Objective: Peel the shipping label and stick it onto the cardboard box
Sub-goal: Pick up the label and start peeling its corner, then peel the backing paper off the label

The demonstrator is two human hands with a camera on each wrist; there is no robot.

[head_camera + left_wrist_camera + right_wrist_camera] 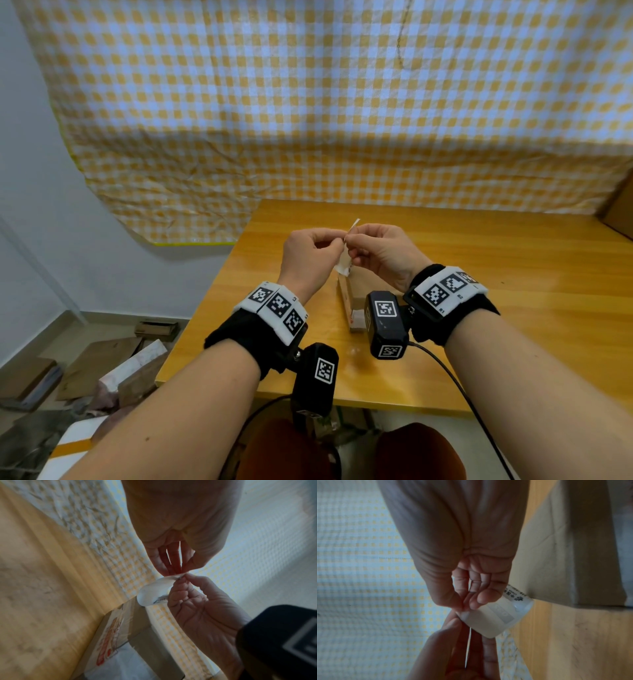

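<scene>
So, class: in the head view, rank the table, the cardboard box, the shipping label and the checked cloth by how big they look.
1. Checked cloth
2. Table
3. Cardboard box, partly hidden by wrists and a camera
4. Shipping label, pinched by the left hand and the right hand

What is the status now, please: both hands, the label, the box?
Left hand and right hand both pinch the shipping label, raised over the table. Cardboard box below, not yet labelled. Nothing in the way.

Bare wooden table [496,274] lies open right of and beyond the cardboard box [356,294]; both wrist cameras hang just above the box, crowding its near side.
</scene>
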